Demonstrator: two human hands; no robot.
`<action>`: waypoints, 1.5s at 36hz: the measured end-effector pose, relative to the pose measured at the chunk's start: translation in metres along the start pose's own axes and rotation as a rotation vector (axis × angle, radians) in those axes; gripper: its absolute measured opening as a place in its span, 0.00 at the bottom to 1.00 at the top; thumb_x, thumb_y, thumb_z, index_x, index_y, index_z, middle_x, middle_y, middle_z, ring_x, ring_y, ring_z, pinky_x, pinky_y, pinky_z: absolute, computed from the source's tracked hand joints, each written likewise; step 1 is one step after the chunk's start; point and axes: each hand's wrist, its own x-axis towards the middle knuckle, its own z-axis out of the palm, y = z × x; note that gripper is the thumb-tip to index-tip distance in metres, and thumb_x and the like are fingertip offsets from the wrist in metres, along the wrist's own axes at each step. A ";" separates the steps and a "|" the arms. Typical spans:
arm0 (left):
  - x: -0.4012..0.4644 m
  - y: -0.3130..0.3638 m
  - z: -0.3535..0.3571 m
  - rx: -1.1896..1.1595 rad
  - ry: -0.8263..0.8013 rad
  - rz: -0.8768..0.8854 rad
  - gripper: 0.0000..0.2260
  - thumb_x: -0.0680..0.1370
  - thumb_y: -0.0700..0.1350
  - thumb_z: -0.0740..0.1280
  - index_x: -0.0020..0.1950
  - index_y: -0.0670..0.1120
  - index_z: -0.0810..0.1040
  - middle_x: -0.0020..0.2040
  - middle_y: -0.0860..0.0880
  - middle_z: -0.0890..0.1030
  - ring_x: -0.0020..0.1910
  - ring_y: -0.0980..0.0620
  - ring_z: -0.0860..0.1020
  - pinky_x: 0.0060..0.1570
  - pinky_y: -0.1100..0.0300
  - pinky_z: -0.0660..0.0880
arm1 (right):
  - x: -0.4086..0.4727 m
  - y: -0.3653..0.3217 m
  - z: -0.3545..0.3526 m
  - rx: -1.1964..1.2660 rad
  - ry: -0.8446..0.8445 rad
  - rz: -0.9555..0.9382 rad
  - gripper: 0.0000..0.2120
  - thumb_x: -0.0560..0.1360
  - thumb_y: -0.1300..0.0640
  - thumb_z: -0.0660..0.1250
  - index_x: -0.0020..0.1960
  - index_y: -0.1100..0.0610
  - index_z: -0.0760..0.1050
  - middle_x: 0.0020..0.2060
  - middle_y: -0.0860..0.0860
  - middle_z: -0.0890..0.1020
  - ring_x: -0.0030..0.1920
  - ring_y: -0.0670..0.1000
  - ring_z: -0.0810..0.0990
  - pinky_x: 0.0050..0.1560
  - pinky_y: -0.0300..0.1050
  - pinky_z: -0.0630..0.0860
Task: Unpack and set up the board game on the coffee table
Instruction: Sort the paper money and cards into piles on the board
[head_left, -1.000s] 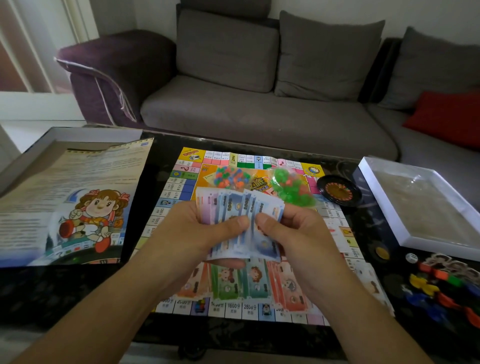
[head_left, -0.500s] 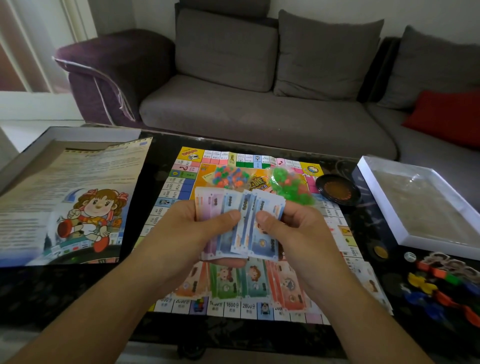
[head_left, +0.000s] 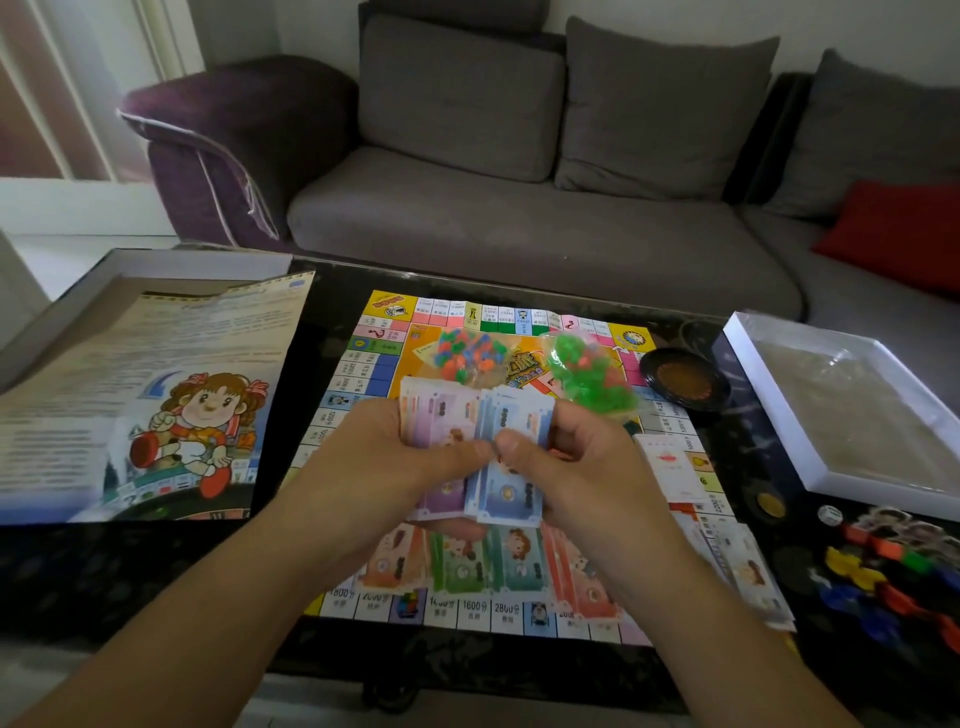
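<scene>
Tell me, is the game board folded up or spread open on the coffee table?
Spread open. The game board lies flat on the coffee table, its border squares visible along all four edges, with bags of pieces and piles of notes resting on it.

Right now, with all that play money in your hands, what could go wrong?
Some bills could slip: both the left hand and right hand hold one loose fan of play money, and falling bills might mix into the sorted piles on the board below. A dropped bill or a bumping hand could also nudge the bag of green pieces close behind.
</scene>
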 end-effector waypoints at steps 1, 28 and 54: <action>0.000 -0.001 -0.001 0.015 0.004 0.003 0.09 0.79 0.39 0.72 0.59 0.44 0.85 0.50 0.44 0.89 0.48 0.41 0.88 0.45 0.42 0.86 | 0.000 0.000 0.001 0.004 -0.002 0.004 0.08 0.80 0.55 0.74 0.59 0.50 0.84 0.48 0.47 0.88 0.49 0.49 0.88 0.49 0.53 0.86; -0.006 0.022 -0.080 -0.209 0.186 -0.039 0.12 0.83 0.33 0.62 0.65 0.40 0.78 0.53 0.41 0.88 0.53 0.43 0.87 0.54 0.41 0.84 | 0.011 0.019 0.136 -0.786 -0.254 -0.071 0.10 0.80 0.55 0.71 0.57 0.56 0.73 0.49 0.52 0.81 0.46 0.53 0.81 0.43 0.50 0.78; -0.009 0.007 -0.010 -0.052 -0.106 0.025 0.09 0.77 0.38 0.73 0.56 0.45 0.87 0.52 0.42 0.88 0.51 0.41 0.88 0.49 0.41 0.85 | -0.002 -0.019 0.009 0.020 0.041 -0.078 0.10 0.76 0.59 0.77 0.39 0.57 0.79 0.30 0.52 0.79 0.29 0.49 0.74 0.31 0.44 0.71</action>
